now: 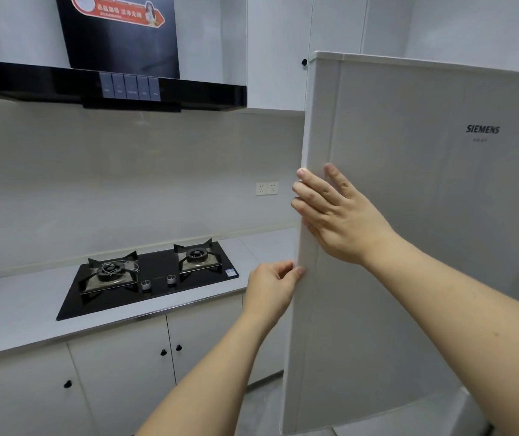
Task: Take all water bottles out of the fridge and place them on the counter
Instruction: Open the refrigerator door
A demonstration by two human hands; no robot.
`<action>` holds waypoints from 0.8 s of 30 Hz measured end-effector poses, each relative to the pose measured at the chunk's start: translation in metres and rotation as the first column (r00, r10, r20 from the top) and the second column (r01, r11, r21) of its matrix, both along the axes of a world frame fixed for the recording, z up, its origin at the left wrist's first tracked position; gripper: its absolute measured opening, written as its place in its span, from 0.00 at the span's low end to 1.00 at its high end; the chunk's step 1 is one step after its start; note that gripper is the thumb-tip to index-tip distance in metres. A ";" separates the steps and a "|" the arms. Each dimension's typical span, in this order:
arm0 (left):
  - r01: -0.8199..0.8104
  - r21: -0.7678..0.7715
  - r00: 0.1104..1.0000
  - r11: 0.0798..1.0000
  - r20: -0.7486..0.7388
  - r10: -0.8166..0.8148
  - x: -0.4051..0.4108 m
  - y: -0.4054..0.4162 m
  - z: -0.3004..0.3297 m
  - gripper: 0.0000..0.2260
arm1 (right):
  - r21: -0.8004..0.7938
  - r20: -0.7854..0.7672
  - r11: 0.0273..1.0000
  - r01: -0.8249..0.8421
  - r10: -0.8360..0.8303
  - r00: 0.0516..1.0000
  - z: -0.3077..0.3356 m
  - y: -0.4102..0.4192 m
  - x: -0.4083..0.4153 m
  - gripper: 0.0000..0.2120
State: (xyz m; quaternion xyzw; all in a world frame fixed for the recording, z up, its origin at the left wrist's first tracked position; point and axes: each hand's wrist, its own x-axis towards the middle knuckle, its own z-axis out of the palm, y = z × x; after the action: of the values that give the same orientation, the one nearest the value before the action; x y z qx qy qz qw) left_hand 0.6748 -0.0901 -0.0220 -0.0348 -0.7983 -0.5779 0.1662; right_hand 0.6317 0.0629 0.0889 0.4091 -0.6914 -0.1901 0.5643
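Observation:
The white fridge door (409,215) fills the right half of the view, swung partly out from the fridge body. My right hand (336,215) lies on the door's front near its left edge, fingers fairly straight, fingertips wrapping the edge. Lower down, my left hand (273,283) grips the same edge, fingers curled around it. The fridge interior is hidden behind the door, and no water bottles are visible. The grey counter (16,313) runs along the left.
A black two-burner gas hob (154,278) is set into the counter. A black range hood (110,86) hangs above it. White cabinets (119,372) sit under the counter. Wall sockets (267,188) sit close to the door edge.

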 end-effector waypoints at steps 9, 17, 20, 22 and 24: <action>-0.026 -0.104 0.992 0.994 -0.122 0.013 0.065 0.031 -0.004 0.15 | -0.014 0.036 1.000 -0.024 0.024 0.999 -0.006 0.037 0.062 0.13; -0.048 -0.192 0.962 0.980 -0.275 -0.006 0.117 0.069 -0.011 0.16 | -0.038 0.003 0.994 -0.100 0.100 0.995 -0.012 0.080 0.101 0.14; -0.086 -0.246 0.952 0.965 -0.306 0.007 0.131 0.081 -0.012 0.18 | -0.054 -0.021 0.991 -0.124 0.123 0.992 -0.014 0.092 0.110 0.15; -0.095 -0.245 0.953 0.965 -0.303 0.017 0.136 0.086 -0.012 0.18 | -0.057 -0.029 0.990 -0.127 0.126 0.992 -0.014 0.096 0.115 0.15; -0.106 -0.242 0.955 0.964 -0.295 0.031 0.139 0.088 -0.011 0.18 | -0.049 -0.028 0.993 -0.111 0.110 0.994 -0.013 0.098 0.119 0.14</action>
State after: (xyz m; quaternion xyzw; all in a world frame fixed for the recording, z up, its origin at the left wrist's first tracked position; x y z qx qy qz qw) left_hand 0.8137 -0.0018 -0.0333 -0.1119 -0.8338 -0.4530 0.2951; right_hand 0.7508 0.1605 0.0756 0.4299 -0.6649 -0.1462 0.5930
